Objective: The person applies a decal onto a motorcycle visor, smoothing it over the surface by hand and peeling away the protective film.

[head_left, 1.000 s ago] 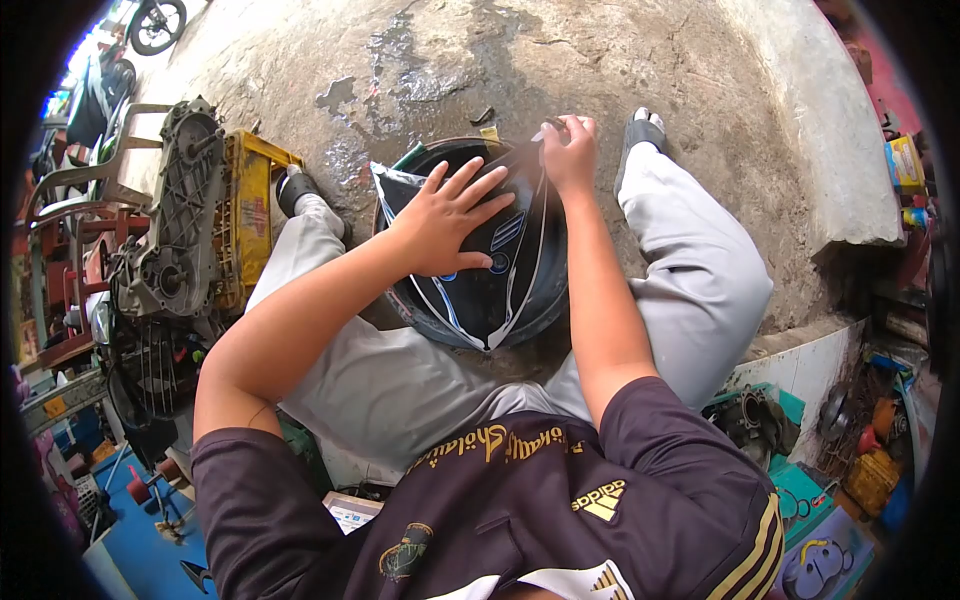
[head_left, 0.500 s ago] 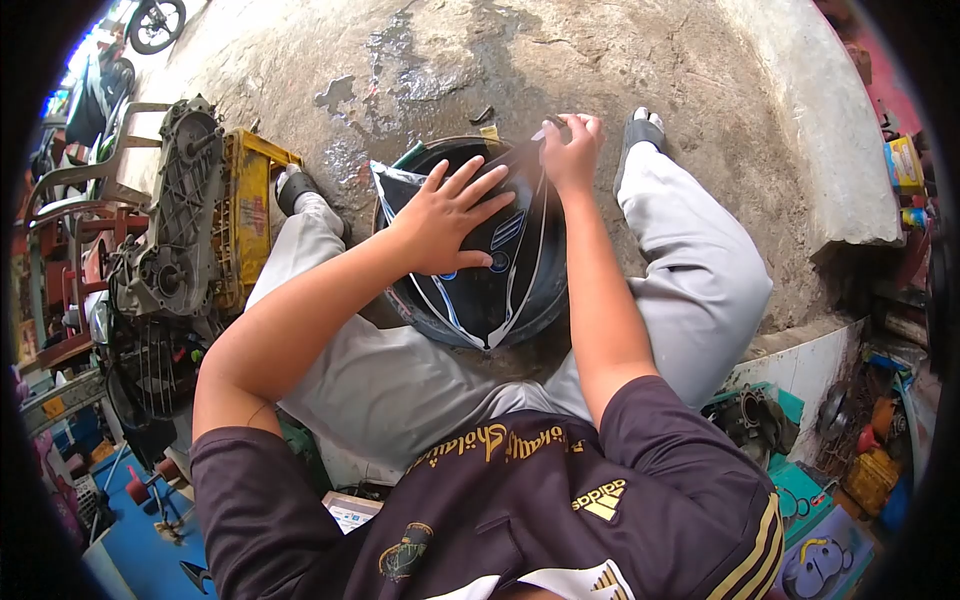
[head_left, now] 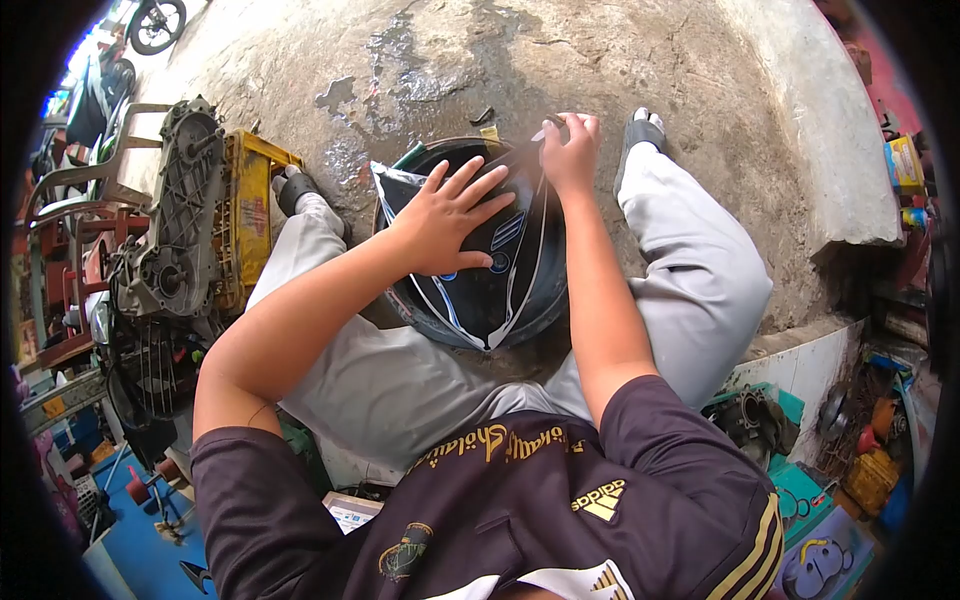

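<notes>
A glossy black motorcycle body panel [head_left: 507, 235] with white edging and blue marks lies over a round black basin [head_left: 553, 315] between my knees. Its narrow end points toward me. My left hand [head_left: 452, 215] rests on the panel's upper left face, palm down, fingers spread. At the panel's far right corner, my right hand [head_left: 570, 152] has its fingers closed on the edge. A small dark bit shows at those fingertips, too unclear to name. Brownish glare covers the panel beside my right hand. Water in the basin cannot be made out.
A yellow crate [head_left: 250, 215] and a grey engine casing [head_left: 182, 215] stand at left, near a chair [head_left: 125, 165]. Wet patches [head_left: 400, 75] mark the concrete ahead. A concrete ledge [head_left: 815, 130] runs along the right. Metal parts [head_left: 755, 420] lie at lower right.
Both hands and the panel stay almost where they were. The toes of my left foot have shifted slightly.
</notes>
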Action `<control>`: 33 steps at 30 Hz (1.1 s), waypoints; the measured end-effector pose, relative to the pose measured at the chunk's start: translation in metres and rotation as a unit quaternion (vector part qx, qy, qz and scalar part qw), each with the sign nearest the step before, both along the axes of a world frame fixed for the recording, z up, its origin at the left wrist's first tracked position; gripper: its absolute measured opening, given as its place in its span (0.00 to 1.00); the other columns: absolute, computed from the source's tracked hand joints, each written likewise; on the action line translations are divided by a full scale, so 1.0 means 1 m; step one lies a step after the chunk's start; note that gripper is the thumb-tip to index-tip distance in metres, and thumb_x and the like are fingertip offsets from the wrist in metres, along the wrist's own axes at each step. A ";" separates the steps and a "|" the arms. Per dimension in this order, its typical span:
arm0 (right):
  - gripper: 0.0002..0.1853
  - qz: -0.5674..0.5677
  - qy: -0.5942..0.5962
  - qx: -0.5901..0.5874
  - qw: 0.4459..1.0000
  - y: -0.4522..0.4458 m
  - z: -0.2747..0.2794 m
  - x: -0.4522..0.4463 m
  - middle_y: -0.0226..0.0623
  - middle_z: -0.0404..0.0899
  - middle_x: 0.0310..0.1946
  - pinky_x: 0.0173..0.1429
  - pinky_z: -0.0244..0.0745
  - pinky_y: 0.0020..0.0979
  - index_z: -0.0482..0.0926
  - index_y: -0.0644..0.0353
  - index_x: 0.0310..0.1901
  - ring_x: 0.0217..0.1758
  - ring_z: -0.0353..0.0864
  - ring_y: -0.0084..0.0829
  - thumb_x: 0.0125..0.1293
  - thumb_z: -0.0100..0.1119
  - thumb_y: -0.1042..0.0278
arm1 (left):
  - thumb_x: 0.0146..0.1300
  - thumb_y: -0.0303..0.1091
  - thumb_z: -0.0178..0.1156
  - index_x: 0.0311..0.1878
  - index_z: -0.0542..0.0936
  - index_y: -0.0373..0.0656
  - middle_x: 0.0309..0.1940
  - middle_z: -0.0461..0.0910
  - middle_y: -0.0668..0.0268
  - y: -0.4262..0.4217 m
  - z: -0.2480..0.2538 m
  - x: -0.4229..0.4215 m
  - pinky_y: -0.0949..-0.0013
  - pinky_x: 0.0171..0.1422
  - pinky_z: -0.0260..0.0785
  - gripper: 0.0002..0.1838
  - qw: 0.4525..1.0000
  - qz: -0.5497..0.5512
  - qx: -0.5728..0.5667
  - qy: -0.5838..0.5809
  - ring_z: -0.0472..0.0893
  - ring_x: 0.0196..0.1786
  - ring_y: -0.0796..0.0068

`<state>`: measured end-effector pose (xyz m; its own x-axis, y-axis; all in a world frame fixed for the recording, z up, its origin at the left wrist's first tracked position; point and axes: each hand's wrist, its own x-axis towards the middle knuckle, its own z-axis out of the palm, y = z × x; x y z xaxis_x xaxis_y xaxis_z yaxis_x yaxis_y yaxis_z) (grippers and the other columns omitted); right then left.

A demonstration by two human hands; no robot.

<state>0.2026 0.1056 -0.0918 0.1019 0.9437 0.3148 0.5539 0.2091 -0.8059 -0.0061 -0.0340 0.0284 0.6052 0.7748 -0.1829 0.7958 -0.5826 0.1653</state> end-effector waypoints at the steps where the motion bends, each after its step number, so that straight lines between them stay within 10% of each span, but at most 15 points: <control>1: 0.14 0.002 -0.003 -0.002 1.000 0.000 0.001 0.000 0.49 0.76 0.58 0.71 0.70 0.50 0.85 0.63 0.50 0.64 0.74 0.55 0.68 0.69 0.65 | 0.64 0.68 0.66 0.86 0.62 0.54 0.89 0.49 0.58 0.000 0.001 0.000 0.35 0.89 0.43 0.52 1.000 0.000 0.000 0.002 0.47 0.90 0.47; 33: 0.11 0.018 0.024 -0.034 0.999 0.004 -0.003 0.000 0.45 0.77 0.46 0.58 0.76 0.45 0.84 0.60 0.49 0.51 0.79 0.47 0.68 0.69 0.66 | 0.63 0.68 0.66 0.86 0.63 0.54 0.89 0.50 0.57 0.000 -0.001 -0.001 0.34 0.89 0.43 0.52 1.000 -0.003 0.004 -0.007 0.48 0.90 0.46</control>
